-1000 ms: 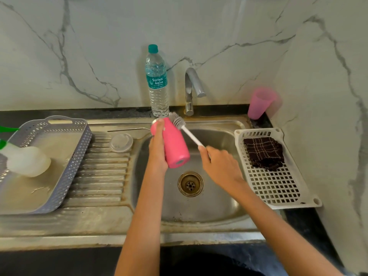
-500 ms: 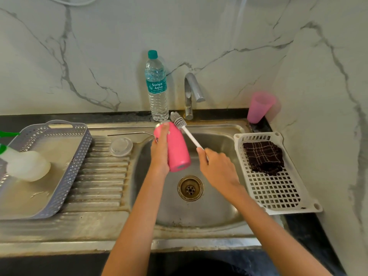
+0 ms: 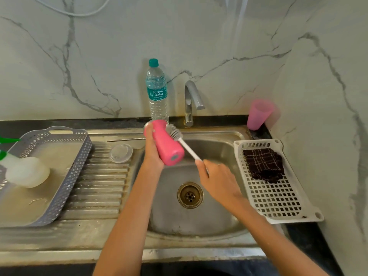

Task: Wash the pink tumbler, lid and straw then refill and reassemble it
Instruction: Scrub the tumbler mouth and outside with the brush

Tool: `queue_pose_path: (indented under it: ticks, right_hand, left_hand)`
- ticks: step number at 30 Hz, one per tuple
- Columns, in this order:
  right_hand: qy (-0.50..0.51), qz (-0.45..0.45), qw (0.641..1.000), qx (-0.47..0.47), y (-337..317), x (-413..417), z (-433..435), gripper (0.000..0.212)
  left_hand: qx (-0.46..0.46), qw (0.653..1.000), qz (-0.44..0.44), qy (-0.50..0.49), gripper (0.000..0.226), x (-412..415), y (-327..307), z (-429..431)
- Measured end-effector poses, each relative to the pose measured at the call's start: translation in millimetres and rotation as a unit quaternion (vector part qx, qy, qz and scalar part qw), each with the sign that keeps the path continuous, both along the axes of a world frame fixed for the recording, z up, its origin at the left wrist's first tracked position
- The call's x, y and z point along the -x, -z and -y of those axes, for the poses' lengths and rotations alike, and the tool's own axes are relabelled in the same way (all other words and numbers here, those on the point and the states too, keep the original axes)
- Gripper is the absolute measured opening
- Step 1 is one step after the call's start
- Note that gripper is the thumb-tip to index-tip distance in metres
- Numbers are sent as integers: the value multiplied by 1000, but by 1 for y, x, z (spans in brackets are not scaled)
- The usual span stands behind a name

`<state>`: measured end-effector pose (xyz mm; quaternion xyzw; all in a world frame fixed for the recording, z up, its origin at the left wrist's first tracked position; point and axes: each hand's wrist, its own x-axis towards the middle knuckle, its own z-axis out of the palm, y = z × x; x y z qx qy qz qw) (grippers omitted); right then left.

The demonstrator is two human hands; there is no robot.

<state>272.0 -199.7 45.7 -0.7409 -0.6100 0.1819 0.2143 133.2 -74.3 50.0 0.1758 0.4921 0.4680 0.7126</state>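
My left hand (image 3: 152,150) grips the pink tumbler (image 3: 167,143) over the steel sink (image 3: 225,142), with its base tilted toward me and its mouth pointing away. My right hand (image 3: 216,177) holds the white handle of a bottle brush (image 3: 179,137), whose grey bristle head lies against the tumbler's upper right side. A clear round lid (image 3: 120,153) lies flat on the ribbed drainboard. The thin metal straw (image 3: 126,139) lies behind the lid, near the sink's back edge.
A water bottle (image 3: 157,92) and the tap (image 3: 192,100) stand behind the sink. A pink cup (image 3: 258,113) is at the back right. A white rack (image 3: 278,204) holds a dark cloth (image 3: 263,165). A grey basket (image 3: 65,182) with a white spray bottle (image 3: 25,172) is on the left.
The brush head has slid from the tumbler's mouth down onto its outer side. The tumbler has tilted slightly more.
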Motion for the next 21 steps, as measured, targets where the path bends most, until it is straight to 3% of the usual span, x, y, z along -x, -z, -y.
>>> queue_pose_path:
  ticks: [3,9,15,21]
  right_hand:
    - [-10,0,1000,26,1,3,28,46]
    - [30,-5,999,-34,-10,3,-12,44]
    - [2,-43,999,20,11,5,31,45]
    - [58,-37,997,-27,-1,-2,-10,43]
  left_hand:
    - [-23,999,19,-33,64,11,-2,-3]
    - [-75,996,1,51,53,-7,9,18]
    - [-59,996,28,-52,66,11,5,-5]
    - [-69,995,27,72,59,-13,15,18]
